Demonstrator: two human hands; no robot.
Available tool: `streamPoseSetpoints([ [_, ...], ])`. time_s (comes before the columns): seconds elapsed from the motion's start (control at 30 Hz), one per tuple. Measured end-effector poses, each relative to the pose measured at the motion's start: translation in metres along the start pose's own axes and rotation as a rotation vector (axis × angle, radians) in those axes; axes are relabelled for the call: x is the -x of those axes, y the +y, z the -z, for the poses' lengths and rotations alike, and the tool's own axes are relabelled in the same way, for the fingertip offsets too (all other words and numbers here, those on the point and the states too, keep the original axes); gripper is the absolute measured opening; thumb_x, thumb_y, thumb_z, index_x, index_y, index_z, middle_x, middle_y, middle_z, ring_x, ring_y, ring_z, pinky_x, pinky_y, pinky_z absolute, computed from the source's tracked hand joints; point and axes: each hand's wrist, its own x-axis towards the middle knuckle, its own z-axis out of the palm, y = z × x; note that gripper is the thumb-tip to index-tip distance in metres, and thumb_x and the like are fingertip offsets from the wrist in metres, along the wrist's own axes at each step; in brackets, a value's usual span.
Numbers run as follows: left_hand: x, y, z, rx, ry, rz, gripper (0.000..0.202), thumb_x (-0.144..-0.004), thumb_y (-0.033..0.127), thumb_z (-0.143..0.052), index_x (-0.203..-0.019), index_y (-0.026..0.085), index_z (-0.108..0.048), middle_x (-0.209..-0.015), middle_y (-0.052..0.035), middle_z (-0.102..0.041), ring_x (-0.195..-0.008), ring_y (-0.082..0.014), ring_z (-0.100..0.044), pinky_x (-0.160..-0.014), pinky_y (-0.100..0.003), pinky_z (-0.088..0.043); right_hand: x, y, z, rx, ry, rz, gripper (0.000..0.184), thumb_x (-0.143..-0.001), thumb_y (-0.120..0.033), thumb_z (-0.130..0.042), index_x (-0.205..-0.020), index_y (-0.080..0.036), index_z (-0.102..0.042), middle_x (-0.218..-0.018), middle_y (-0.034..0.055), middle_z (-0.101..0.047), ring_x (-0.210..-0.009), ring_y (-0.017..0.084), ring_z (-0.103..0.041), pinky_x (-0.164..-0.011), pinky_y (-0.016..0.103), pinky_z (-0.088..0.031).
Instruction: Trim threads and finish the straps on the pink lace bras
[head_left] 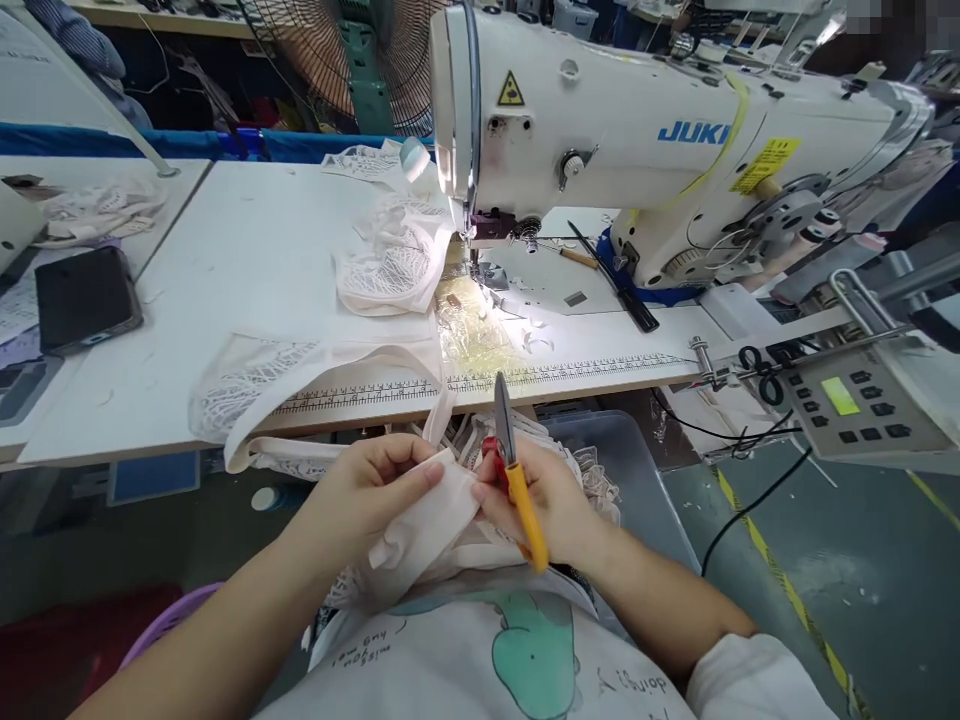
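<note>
My left hand (pixel 386 480) pinches the edge of a pale, cream-coloured cloth piece (pixel 431 520) over my lap. Close by on the right, my right hand (pixel 544 495) has scissors (pixel 510 440) with yellow and red handles in its grip, blades pointing up and away from me. Its thumb and fingertips also touch the cloth's right edge. From my hands a narrow strip runs up to a lace garment part (pixel 259 385) that hangs over the table's front edge. Another cup-shaped lace piece (pixel 397 260) lies beside the sewing machine needle.
A white JUKI sewing machine (pixel 600 120) stands on the white table (pixel 247 240), which has a printed ruler (pixel 585 372). Black tweezers (pixel 619 285) lie right of the needle. Below is a grey plastic bin (pixel 637 450) with lace pieces. A control panel (pixel 862 400) juts out at right; a phone (pixel 86 298) lies left.
</note>
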Motion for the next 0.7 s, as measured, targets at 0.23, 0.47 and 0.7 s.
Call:
streamPoseSetpoints([
  [0.23, -0.007, -0.005, -0.005, -0.122, -0.075, 0.01, 0.031, -0.068, 0.044, -0.058, -0.06, 0.014, -0.053, -0.053, 0.0031, -0.044, -0.047, -0.0057, -0.037, -0.041, -0.016, -0.027, -0.006, -0.008, 0.061, 0.468, -0.553, -0.008, 0.048, -0.075, -0.066, -0.043, -0.073, -0.019, -0.041, -0.068, 0.0007, -0.05, -0.059, 0.012, -0.046, -0.054, 0.024, -0.038],
  [0.47, -0.013, -0.004, -0.01, -0.134, -0.056, 0.1, 0.031, -0.064, 0.044, -0.055, -0.057, 0.016, -0.044, -0.047, 0.0065, -0.033, -0.042, -0.0047, -0.027, -0.038, -0.017, -0.021, -0.003, -0.015, 0.073, 0.856, -0.682, -0.068, 0.055, -0.073, -0.074, -0.034, -0.068, -0.019, -0.034, -0.062, -0.0022, -0.04, -0.053, 0.01, -0.034, -0.052, 0.023, -0.029],
  [0.7, -0.013, -0.004, -0.011, -0.084, -0.016, 0.115, 0.03, -0.061, 0.042, -0.055, -0.056, 0.017, -0.039, -0.047, 0.0077, -0.028, -0.041, -0.004, -0.024, -0.036, -0.015, -0.018, -0.004, -0.026, 0.068, 0.98, -0.625, -0.103, 0.055, -0.071, -0.074, -0.039, -0.065, -0.019, -0.031, -0.058, -0.0034, -0.038, -0.049, 0.009, -0.028, -0.049, 0.022, -0.021],
])
